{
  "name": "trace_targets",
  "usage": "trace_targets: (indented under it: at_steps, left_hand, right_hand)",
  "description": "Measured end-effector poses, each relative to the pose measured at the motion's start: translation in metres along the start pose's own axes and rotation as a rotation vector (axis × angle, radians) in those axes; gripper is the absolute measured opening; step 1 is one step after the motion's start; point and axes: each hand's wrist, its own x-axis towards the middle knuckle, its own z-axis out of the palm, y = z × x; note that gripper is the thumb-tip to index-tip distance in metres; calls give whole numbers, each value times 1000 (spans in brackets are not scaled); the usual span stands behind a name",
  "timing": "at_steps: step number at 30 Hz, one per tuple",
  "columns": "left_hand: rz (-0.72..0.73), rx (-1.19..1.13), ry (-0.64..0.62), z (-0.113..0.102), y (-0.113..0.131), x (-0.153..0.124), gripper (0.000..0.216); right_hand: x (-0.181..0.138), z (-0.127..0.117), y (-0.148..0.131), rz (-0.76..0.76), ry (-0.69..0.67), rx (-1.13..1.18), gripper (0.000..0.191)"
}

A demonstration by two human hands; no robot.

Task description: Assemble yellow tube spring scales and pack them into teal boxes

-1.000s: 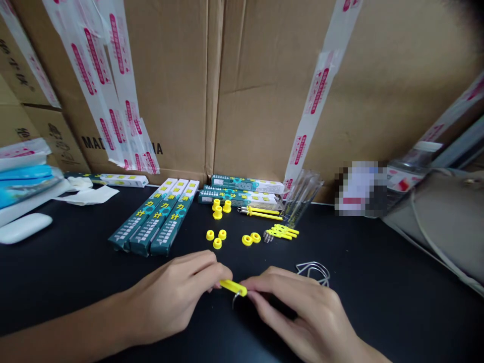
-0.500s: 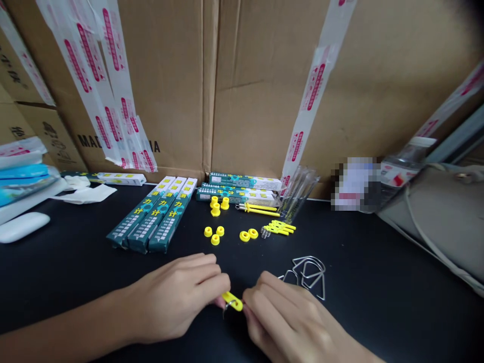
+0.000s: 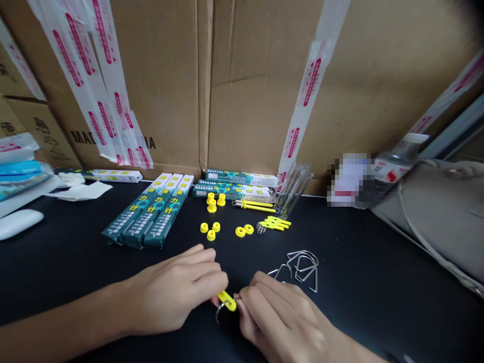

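My left hand (image 3: 180, 291) pinches the yellow piece (image 3: 226, 296), presumably steadying the hook (image 3: 217, 314) through it; beside the piece, what my right hand (image 3: 280, 313) grips I cannot tell.

Before you, a matte black tabletop (image 3: 351, 262) spans the lower view. Beyond its far edge, brown cardboard (image 3: 249, 116) rises like a wall and runs out of the top, with a vertical seam left of centre. To your left, overlapping white tape strips (image 3: 121, 108) with red printed labels partly cover black capital lettering. A single tape strip (image 3: 312, 83) slants down right of centre; another crosses at far right, beside a grey bar (image 3: 456, 131). More cartons (image 3: 24, 121) stand at far left. The light is soft, the upper right corner dark.
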Motion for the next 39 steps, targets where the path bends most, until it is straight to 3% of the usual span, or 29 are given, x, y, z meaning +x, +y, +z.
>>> trace_targets:
  at_steps: [10,17,24,31,39]
  left_hand:
    - [36,84,-63,0,0,0,28]
    - [1,4,2,2,1,-3,27]
    - [-13,111,102,-1,2,0,29]
    - [-26,300,175,3,3,-1,25]
    - [-114,264,191,5,4,-1,20]
  right_hand:
    - [3,1,-1,3,-19,35,44]
    - [2,-1,11,33,-99,254,37]
    - [2,-4,18,265,-78,569,27]
    - [8,-4,6,448,-63,613,31]
    - [7,5,8,663,-64,767,13]
